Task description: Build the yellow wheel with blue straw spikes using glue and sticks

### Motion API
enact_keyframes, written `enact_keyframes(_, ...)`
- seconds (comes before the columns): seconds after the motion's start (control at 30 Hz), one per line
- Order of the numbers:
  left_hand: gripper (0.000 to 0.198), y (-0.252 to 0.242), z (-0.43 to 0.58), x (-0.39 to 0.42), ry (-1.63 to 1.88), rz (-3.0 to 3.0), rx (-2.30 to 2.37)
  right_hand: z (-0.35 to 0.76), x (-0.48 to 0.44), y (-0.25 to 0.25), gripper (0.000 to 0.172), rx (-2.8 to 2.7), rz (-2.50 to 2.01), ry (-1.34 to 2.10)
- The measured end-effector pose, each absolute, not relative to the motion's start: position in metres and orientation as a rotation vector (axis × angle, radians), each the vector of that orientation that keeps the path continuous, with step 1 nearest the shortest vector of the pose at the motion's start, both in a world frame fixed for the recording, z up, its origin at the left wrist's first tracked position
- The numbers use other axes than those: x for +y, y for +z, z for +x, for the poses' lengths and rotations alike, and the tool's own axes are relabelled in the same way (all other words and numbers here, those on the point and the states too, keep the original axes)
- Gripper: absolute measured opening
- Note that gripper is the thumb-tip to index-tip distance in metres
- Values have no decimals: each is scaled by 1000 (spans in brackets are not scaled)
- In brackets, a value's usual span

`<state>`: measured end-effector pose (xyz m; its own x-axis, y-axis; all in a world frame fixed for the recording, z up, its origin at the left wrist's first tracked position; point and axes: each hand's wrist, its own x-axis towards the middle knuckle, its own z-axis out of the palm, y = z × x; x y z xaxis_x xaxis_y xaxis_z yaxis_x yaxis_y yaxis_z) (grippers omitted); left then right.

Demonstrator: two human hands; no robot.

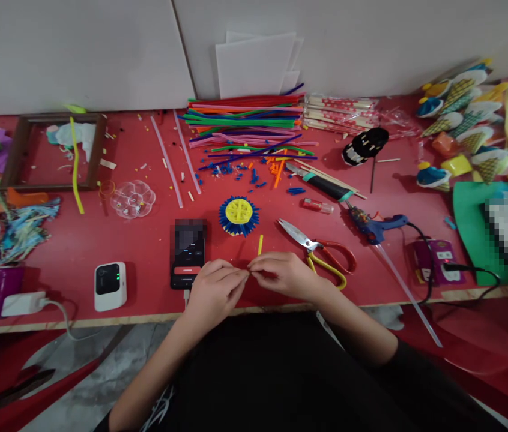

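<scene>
Yellow strip [260, 245], just beyond the hands [285, 275] [215, 290], fingertips [239, 276] together, cannot tell what's pinched

pale grey wall [78, 54], seamed | red tabletop [146, 240] | mottled grey floor [141, 354]

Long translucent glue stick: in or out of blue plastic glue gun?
In: the glue stick juts from the rear of the glue gun, in line with its body. Depth inside: cannot tell.
</scene>
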<state>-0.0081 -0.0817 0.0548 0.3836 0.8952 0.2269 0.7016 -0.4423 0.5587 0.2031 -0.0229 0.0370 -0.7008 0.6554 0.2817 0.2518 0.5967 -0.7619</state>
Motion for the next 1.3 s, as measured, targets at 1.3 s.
enact_keyframes(1.3, 36, 42, -96, -76, 610, 2242, 1950, 199, -25, 27, 10, -2111, -873, 923)
